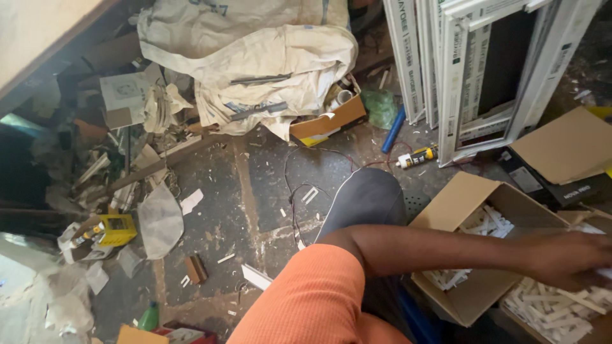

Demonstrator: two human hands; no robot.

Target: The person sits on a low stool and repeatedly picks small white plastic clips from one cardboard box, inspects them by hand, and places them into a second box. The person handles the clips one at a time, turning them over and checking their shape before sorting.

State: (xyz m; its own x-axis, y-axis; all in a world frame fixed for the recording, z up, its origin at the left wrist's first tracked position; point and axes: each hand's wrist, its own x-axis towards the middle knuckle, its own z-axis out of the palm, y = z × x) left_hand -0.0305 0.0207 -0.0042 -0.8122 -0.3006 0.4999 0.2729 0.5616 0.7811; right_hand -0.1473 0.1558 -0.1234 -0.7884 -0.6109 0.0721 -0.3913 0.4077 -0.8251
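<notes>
**Left Hand Reaching Across Into Box Of White Plastic Pieces**

Head view: The person is stretching the left arm, in an orange sleeve, across the body toward the lower right. The left hand is hovering over, or just touching, the white plastic pieces piled in the nearer cardboard box. The hand is motion-blurred at the frame edge, so I cannot tell whether its fingers are spread or closing on a piece. The right hand is not showing. More white pieces are lying deeper in the box, beyond the forearm.

Judgement: picking well here is calling for a single piece pinched near its middle and lifted straight up, since the strips are lying crossed and loose. The box flap is standing just behind the forearm and could snag it. A sealant tube is lying well apart on the floor, beside the white window frames.
</notes>
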